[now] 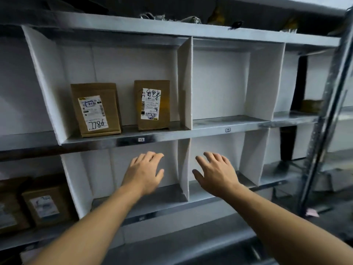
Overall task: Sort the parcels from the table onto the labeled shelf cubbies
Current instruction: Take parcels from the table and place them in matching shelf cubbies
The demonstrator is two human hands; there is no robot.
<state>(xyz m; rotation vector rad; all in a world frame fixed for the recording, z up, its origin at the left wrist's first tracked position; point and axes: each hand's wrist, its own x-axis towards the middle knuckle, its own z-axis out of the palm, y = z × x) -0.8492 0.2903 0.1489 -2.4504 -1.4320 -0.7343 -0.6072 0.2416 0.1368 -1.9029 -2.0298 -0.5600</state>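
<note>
left hand (146, 172) spread | right hand (215, 174) spread | 2 parcels (95, 109) upright

Two upright brown parcels (95, 109) (152, 105) in one cubby (118, 64), two more parcels (45, 205) (7, 213) lower left

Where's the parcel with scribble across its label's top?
Head view: the scribbled parcel stands in the upper left cubby, right of the other parcel, beside the divider.

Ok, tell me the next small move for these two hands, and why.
Probably pull both hands back from the shelf and go fetch another parcel. The left hand and right hand are open and hold nothing, spread before the lower cubbies, while the left parcel and right parcel stand upright in the upper left cubby.
</note>
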